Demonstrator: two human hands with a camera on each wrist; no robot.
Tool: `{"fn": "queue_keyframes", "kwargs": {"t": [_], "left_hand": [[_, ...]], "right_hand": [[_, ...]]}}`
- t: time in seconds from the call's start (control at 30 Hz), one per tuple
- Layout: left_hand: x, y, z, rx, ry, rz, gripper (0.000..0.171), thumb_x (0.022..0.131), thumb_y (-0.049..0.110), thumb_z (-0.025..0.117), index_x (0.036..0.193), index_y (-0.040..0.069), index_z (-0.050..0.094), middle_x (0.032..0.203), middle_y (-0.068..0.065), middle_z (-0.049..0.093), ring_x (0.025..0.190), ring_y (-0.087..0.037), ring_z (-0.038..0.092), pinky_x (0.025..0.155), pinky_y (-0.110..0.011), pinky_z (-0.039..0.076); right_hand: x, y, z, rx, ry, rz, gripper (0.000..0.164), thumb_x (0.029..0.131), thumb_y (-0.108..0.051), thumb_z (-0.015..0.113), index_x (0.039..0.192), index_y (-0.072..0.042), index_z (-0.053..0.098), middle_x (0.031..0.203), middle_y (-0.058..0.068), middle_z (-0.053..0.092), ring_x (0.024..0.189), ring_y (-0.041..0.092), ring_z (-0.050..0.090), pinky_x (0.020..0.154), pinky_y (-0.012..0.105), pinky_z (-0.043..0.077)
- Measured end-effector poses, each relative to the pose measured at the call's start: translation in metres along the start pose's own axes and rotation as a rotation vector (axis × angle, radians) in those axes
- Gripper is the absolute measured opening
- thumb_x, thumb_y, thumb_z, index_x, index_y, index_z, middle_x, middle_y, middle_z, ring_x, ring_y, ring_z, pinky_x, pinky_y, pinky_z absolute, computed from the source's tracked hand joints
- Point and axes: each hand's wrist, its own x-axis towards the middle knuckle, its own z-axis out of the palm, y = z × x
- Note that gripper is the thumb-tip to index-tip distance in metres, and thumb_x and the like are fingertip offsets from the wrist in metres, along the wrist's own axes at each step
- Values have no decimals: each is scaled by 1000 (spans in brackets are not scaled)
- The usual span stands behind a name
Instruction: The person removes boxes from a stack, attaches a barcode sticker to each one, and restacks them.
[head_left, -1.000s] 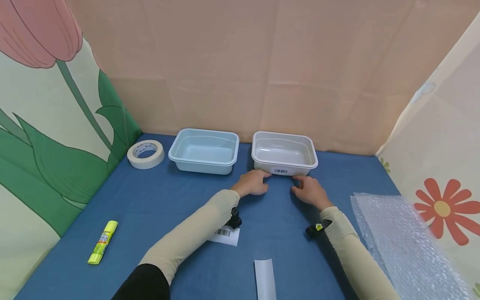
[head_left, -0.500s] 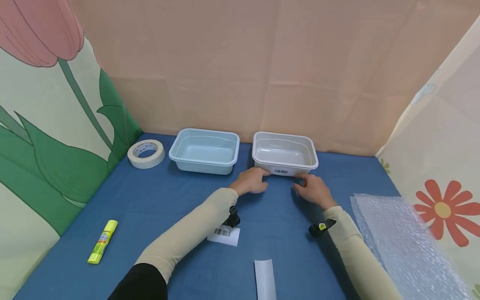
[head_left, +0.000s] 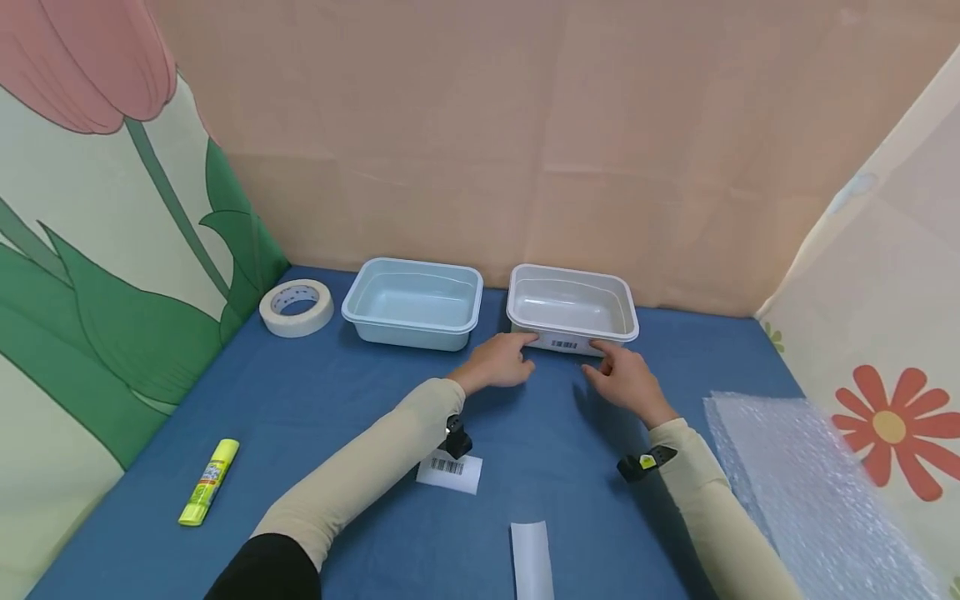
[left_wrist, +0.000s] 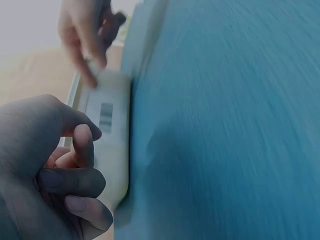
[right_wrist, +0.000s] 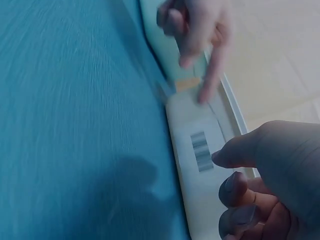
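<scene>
The pale grey plastic box [head_left: 573, 330] stands at the back of the blue table, with a white barcode label [head_left: 564, 343] on its front wall. My left hand [head_left: 498, 360] touches the label's left end with an extended index finger. At the other end of the label, the index finger of my right hand [head_left: 627, 383] rests against the box front. The other fingers are partly bent and hold nothing. Both wrist views show the black barcode [left_wrist: 105, 118] between the two hands. A second barcode label [head_left: 450, 472] lies on the table below my left wrist.
To the left of the grey box stands a light blue box [head_left: 412, 335], beside a roll of masking tape [head_left: 315, 310]. A glue stick [head_left: 208, 483] lies at left, a white paper strip [head_left: 532, 560] in front, and bubble wrap [head_left: 810, 492] at right.
Both index fingers have shifted slightly upward along the box front, from near the label's lower edge to higher on its ends. The left forearm has moved a little left, uncovering more of the loose label.
</scene>
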Motion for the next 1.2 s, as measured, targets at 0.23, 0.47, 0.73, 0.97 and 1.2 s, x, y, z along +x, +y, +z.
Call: {"fn": "queue_keyframes", "kwargs": {"t": [0.23,0.47,0.73,0.97,1.2], "left_hand": [[-45,-22,-25,77,-83,17,39,101,24,61,138,13,64,63,7,54,54,-8,48,51,-24,37],[-133,-28,-40,228,-319,40,36,84,45,83,111,24,73,103,4,65,91,-11,57,81,-37,50],[-167,-24,-17,239,-202,95,32,75,38,92,92,21,70,92,7,61,79,-6,51,70,-29,44],[-166,-29,-6,61,-208,119,28,79,28,90,89,22,64,80,11,58,73,-5,50,65,-24,41],[-164,-26,-8,-295,-9,179,13,91,20,79,101,15,74,82,7,74,70,-1,59,67,-20,49]], "right_hand": [[-16,6,-7,-21,-117,-5,50,98,-26,68,139,2,60,71,3,67,60,12,55,56,30,42],[-34,-52,9,64,-386,-176,42,98,-32,70,130,-5,69,100,6,71,74,10,59,65,28,49],[-58,-112,35,93,-500,-301,41,95,-36,73,128,-11,71,116,8,67,78,6,59,64,24,49],[-61,-130,68,93,-505,-385,23,92,-31,78,108,-13,77,93,0,67,71,1,48,61,19,41],[-57,-130,56,379,-299,-332,8,93,-14,77,93,-9,71,76,2,74,64,4,60,59,19,48]]}}
